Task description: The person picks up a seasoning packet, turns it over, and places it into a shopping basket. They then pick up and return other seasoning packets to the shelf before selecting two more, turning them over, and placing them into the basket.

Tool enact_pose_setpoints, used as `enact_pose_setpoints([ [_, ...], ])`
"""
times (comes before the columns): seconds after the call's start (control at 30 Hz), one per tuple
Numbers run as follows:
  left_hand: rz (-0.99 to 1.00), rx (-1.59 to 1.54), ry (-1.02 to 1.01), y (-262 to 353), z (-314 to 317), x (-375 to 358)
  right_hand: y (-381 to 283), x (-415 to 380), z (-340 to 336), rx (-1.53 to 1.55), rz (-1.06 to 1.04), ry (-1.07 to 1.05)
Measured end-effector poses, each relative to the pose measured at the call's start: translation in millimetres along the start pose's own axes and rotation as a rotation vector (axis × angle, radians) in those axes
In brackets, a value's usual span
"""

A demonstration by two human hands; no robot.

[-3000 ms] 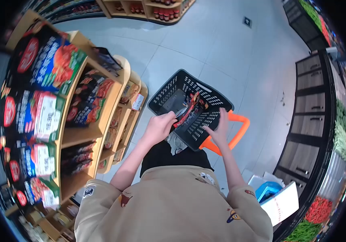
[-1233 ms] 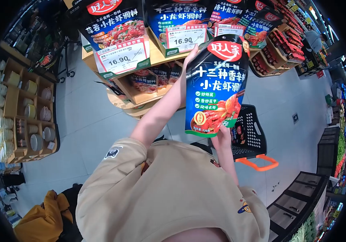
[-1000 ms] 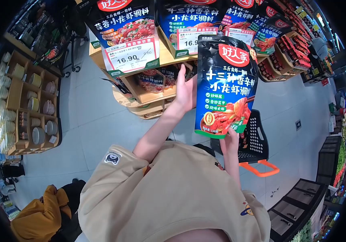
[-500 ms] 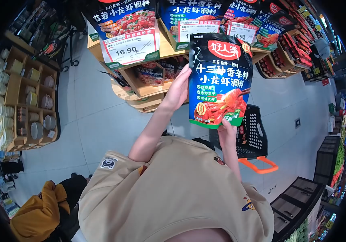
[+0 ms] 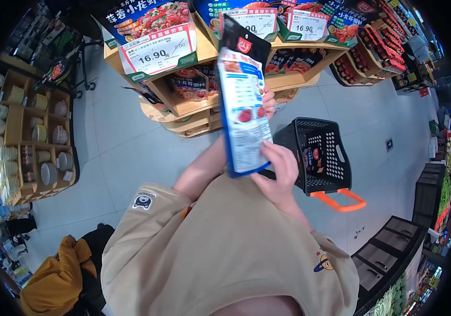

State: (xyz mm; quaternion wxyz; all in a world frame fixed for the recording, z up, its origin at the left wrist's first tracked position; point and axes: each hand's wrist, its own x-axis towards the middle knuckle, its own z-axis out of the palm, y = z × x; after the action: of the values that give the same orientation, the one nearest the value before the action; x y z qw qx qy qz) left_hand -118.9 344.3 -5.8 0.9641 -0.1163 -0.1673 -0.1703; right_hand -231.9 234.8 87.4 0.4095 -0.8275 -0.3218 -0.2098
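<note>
A crayfish seasoning pouch [image 5: 242,126] is held up in front of my chest, slightly tilted, its white printed back facing me and its black top edge upward. My left hand [image 5: 268,104] reaches behind the pouch; its fingers show at the far right edge, and the rest of the hand is hidden. With thumb and fingers, my right hand [image 5: 279,171] grips the pouch's lower right edge. The pouch is a little blurred.
Ahead stands a wooden display shelf [image 5: 183,108] with similar pouches and price tags [image 5: 157,52]. A black shopping basket [image 5: 302,174] with an orange handle, holding a dark packet, is on the floor at right. A person in a mustard top [image 5: 52,284] is at lower left.
The pouch has been turned from its front to its back and moved left. My left hand went from its left edge to behind it; my right hand shifted to the lower right edge.
</note>
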Motion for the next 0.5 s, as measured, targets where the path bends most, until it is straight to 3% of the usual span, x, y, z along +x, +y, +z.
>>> enact_pose_setpoints([
  [0.07, -0.1, -0.381, -0.143, -16, 7, 7, -12, -1, 8, -0.025, -0.073, -0.082],
  [0.5, -0.177, -0.351, -0.089, -24, 32, -6, -10, -12, 17, 0.03, -0.212, -0.023],
])
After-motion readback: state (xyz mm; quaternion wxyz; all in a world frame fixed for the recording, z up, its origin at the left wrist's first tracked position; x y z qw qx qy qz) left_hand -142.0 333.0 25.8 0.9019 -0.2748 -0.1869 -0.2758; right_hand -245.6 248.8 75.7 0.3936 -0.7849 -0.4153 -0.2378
